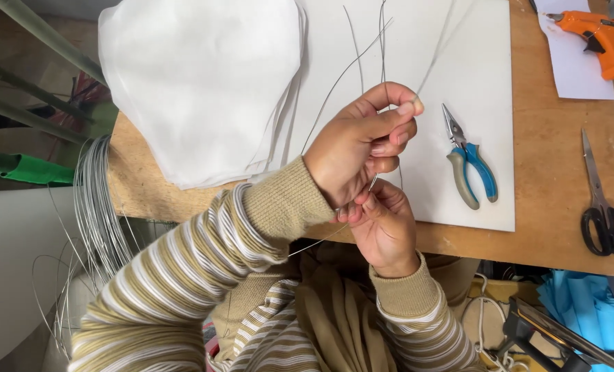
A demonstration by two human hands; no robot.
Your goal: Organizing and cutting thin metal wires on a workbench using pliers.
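Held: our left hand (pixel 362 141) and right hand (pixel 386 227) each pinch thin grey metal wire (pixel 334 86); nearby, blue-handled steel pliers (pixel 469 162) on white sheet (pixel 458 62).

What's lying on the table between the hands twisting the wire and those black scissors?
In the head view, blue-and-grey pliers lie on the white sheet, between the hands and the scissors.

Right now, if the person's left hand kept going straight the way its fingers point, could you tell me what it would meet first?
The left hand, pinching thin wire, points right across the white sheet. First in that line seem to be the blue-handled pliers, though height above the table is unclear.
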